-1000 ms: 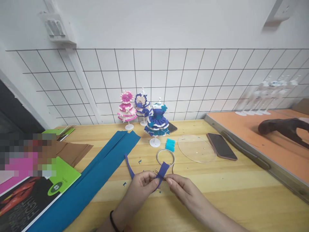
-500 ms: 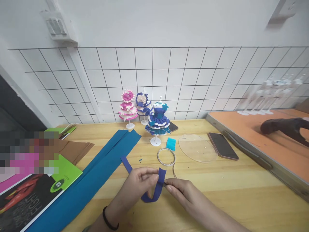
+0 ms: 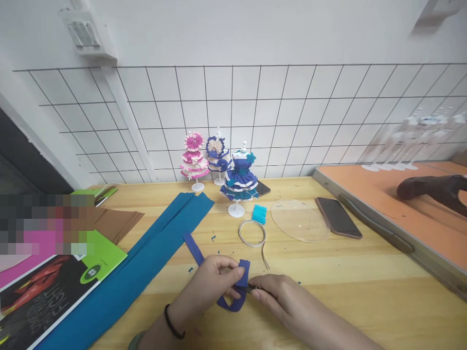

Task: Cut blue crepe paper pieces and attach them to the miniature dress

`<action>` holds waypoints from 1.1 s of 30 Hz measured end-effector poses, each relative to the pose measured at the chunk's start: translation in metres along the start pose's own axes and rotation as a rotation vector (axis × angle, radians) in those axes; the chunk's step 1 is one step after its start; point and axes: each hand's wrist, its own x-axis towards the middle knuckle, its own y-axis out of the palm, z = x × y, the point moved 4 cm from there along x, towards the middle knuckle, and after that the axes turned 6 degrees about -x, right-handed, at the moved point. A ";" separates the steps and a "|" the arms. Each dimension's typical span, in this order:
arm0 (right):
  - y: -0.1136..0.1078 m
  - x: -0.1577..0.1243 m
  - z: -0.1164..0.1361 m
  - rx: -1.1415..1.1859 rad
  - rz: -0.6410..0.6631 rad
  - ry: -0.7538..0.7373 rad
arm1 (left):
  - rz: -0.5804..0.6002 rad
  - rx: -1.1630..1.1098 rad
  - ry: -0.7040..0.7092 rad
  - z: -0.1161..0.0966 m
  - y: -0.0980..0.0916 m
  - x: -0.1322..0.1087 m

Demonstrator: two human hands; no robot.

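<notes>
My left hand pinches a purple-blue strip whose end stands up between thumb and fingers. Below the fingers the strip curves in a loop, and another length of it runs back to the left. My right hand is closed around a small dark tool, its tip against the strip; most of the tool is hidden in the hand. Behind the hands lie a roll of narrow tape and a turquoise piece. A blue dress figure stands further back.
Teal sheets and a green-and-black packet lie at left. Pink and navy dress figures stand near the wall. A clear disc and phone lie right, beside an orange surface.
The dark tool has moved left across the strip, and more of it shows. Small blue scraps now show on the table near the hands. The view has shifted slightly.
</notes>
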 end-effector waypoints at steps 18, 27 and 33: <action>0.001 -0.001 -0.009 0.015 -0.031 0.054 | 0.013 -0.047 0.014 -0.003 0.004 0.000; 0.000 -0.002 -0.014 -0.018 -0.047 0.092 | -0.031 -0.066 0.014 -0.004 0.000 0.000; -0.004 0.000 -0.019 0.179 -0.081 0.096 | -0.133 -0.151 0.053 -0.002 -0.007 0.006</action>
